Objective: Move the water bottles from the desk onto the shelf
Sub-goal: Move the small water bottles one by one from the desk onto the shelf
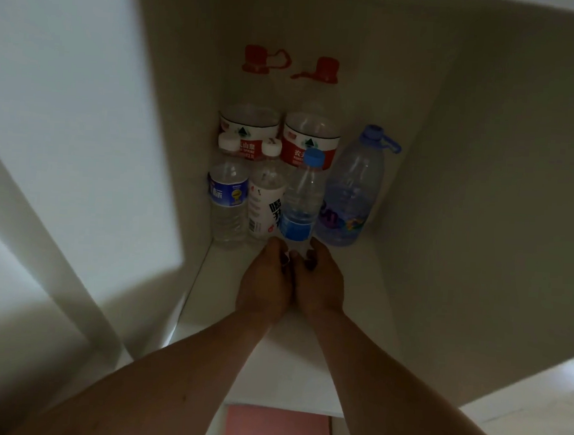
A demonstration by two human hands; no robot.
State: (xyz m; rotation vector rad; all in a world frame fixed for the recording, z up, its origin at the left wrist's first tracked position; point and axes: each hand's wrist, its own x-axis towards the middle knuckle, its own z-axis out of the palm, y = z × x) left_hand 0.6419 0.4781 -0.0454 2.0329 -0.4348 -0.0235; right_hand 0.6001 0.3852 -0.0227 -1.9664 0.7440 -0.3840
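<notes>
Both hands, left point(264, 283) and right point(318, 283), closed around clear ribbed blue-capped plastic bottle point(303, 198) on smooth shelf point(349, 271).

Not much text is legible here. "山泉" can be made out on the red label of the left big red-capped bottle point(247, 127), and "农夫" is partly seen on the right big red-capped bottle point(310, 141). Large black characters, maybe "喝开水", are printed on the white-labelled bottle point(266, 199). The blue labels are too blurred.
</notes>
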